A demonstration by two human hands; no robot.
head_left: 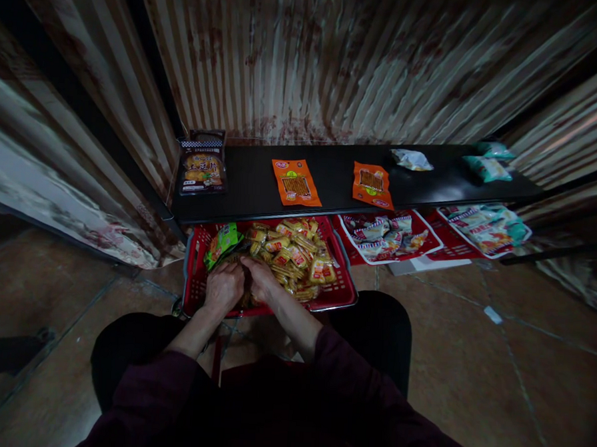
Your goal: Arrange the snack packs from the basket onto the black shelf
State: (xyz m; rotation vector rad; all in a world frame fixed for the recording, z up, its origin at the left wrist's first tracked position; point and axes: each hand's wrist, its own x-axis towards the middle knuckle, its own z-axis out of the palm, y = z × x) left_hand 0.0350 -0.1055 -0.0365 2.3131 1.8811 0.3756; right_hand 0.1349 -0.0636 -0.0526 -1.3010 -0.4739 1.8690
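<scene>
Two hands meet in the head view, close together over the near left part of a red basket (343, 294). It stands on the tiled floor (471, 372), partly tucked under the front edge of a long black bench (336, 160). The left hand (224, 285) and the right hand (261, 278) lie knuckles up, side by side and almost touching, on a heap of yellow snack packets (297, 250) that fills the basket. The fingers of both hands are curled down into the heap, tips hidden, so I cannot tell whether they grip a packet or only press on it. A green packet (223, 241) lies at the basket's far left corner, just beyond the left hand. On the bench, from left to right, lie a dark bag (202, 168), an orange packet (296, 182), a second orange packet (372, 185), a pale crumpled wrapper (412, 160) and — at the far right end — teal packets (489, 168). Under the bench, right of the basket, two more red trays hold mixed packets, the nearer tray (431, 232) beside the basket and the farther tray (450, 243) beyond it. A corrugated wall (337, 65) rises behind the bench.
</scene>
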